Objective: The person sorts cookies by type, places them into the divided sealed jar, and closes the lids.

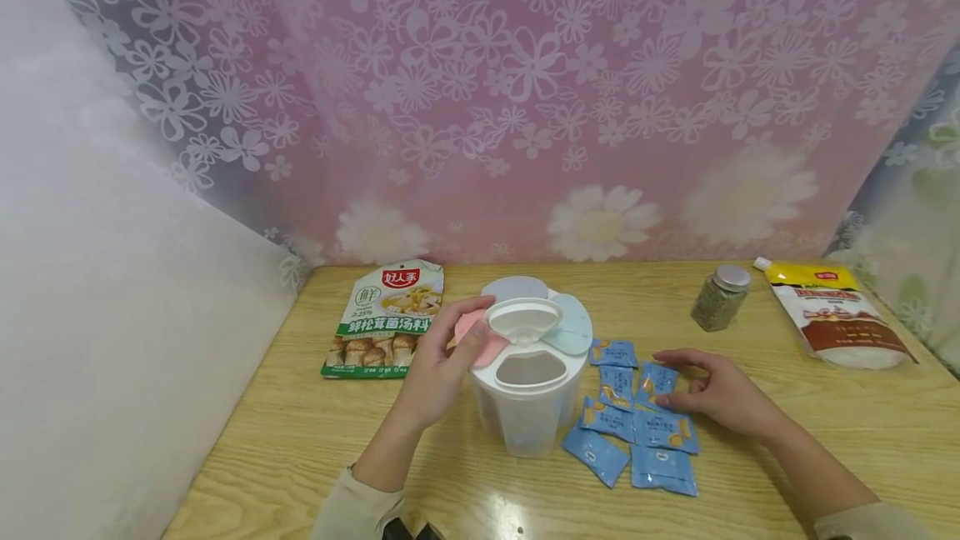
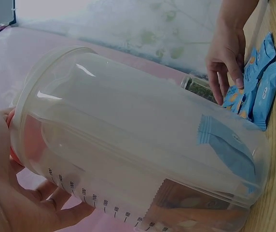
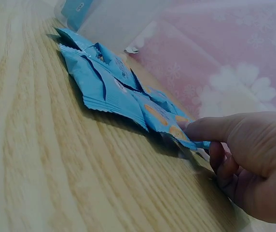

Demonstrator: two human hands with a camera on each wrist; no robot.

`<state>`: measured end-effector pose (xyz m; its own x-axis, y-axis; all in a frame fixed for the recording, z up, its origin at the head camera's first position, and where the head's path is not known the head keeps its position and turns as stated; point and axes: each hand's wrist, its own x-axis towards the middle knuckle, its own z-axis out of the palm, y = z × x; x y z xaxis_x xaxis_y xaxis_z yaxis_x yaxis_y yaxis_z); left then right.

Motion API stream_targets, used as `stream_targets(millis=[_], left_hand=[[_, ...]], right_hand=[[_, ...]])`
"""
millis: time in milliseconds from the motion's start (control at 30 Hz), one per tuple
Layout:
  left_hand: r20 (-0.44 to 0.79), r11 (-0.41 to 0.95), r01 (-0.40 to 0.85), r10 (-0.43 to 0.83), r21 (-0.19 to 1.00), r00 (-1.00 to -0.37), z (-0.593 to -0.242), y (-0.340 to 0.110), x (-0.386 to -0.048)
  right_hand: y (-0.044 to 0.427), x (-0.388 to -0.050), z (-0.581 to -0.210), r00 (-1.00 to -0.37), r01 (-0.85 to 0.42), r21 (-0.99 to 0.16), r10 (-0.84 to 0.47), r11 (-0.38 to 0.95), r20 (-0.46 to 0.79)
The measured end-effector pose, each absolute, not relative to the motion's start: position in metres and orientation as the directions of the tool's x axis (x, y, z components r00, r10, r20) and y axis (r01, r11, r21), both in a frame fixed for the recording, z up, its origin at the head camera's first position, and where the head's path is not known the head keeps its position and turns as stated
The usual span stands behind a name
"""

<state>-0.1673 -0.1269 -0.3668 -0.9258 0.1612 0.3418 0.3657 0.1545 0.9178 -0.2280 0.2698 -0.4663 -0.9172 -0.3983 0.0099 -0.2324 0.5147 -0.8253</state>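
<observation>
A clear lidded storage container [image 1: 528,415] with petal-like flaps stands on the table, its front clear flap raised over an opening. My left hand [image 1: 442,361] holds its rim at the pink flap [image 1: 491,350], thumb on top. Through its wall, a blue packet [image 2: 229,150] and a brown packet [image 2: 191,208] show inside. Several small blue snack packets [image 1: 663,469] lie close together to its right. My right hand [image 1: 723,394] is over them, thumb and forefinger spread about one blue packet [image 1: 657,382] at the back right; the thumb touches the packets in the right wrist view.
A green-and-white seasoning pouch [image 1: 386,323] lies behind left. At the back right are a glass jar of dried herbs [image 1: 720,298] with a metal cap and a yellow, white and brown spouted bag [image 1: 836,315]. A flowered curtain [image 1: 525,107] hangs behind the wooden table [image 1: 262,440].
</observation>
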Motion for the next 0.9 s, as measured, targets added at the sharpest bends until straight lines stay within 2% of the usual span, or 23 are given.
stream_targets(millis=[367,700,900], left_hand=[[0.344,0.15,0.367,0.157,0.918,-0.926,-0.367,-0.126,-0.168],[0.355,0.147,0.378,0.164,0.914,-0.92,-0.368,-0.127,-0.168],[0.359,0.144,0.382,0.165,0.913,-0.919,-0.369,-0.127,-0.168]], right_hand=[[0.271,-0.231,-0.473,-0.915,-0.245,-0.842,-0.401,0.48,0.038],[0.274,-0.232,-0.466,-0.925,-0.14,-0.887,-0.378,0.439,-0.041],[0.272,-0.229,-0.458,-0.934,-0.143,-0.909,-0.358,0.392,-0.008]])
